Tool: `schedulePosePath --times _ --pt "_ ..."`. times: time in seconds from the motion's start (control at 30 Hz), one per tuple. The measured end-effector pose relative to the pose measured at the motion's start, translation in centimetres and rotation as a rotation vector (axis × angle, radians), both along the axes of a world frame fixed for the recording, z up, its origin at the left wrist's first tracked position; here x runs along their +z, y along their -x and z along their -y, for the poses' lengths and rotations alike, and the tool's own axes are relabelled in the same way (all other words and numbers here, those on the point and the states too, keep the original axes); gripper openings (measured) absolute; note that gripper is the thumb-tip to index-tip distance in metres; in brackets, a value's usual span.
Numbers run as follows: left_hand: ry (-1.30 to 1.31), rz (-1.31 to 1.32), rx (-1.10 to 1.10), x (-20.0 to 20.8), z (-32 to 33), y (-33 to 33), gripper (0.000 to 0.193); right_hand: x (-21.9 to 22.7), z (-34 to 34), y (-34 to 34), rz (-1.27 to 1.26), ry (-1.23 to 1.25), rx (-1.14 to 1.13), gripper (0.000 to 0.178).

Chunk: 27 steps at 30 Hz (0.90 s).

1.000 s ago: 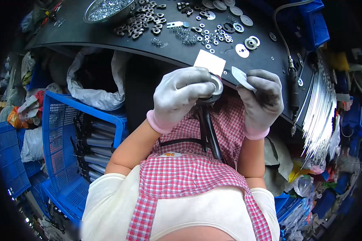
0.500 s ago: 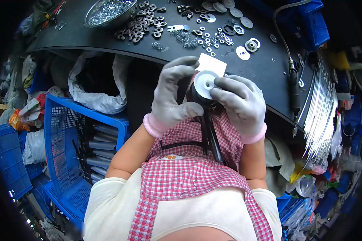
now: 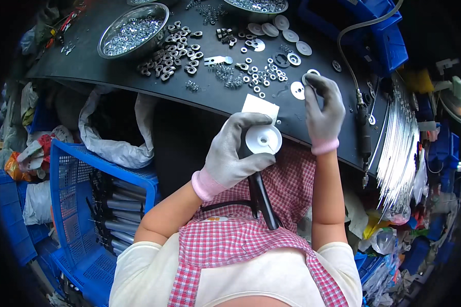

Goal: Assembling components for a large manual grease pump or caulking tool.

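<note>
Right hand (image 3: 326, 110) has left the white disc (image 3: 264, 146) and is now out over the tabletop (image 3: 87, 69), inside its near edge, right of the white card (image 3: 261, 106). Fingers partly curled at a ringed metal disc (image 3: 311, 75); can't tell if gripped. Left hand (image 3: 230, 151), open-fingered half a second ago, now curves in a C, thumb below, fingers above, holding the head of the black tubular part (image 3: 264, 199). White disc lies face-up on that head, just off the tabletop's near edge; looks seated, freeing the right hand for loose parts.
</note>
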<state>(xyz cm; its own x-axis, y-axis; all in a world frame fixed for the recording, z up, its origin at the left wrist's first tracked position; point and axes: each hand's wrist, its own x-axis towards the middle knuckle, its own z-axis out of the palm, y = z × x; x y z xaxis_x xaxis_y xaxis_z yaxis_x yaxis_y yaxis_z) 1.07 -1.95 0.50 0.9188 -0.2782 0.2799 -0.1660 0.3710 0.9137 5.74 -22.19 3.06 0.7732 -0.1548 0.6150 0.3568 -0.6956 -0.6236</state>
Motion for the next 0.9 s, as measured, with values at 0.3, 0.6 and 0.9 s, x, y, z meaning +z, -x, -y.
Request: schedulePosePath --times 0.3,0.6,0.9 --pt "-0.249 0.216 -0.005 -0.7 -0.5 -0.4 0.062 -4.1 0.3 -5.4 -0.339 0.591 -0.287 0.029" --pt "-0.213 0.243 0.084 -1.7 0.6 -0.4 0.063 -1.4 -0.8 -6.4 -0.575 0.718 -0.312 0.037" --pt "-0.07 0.293 0.069 -2.5 0.8 -0.8 0.061 -3.0 1.3 -6.4 -0.308 0.733 -0.053 0.015"
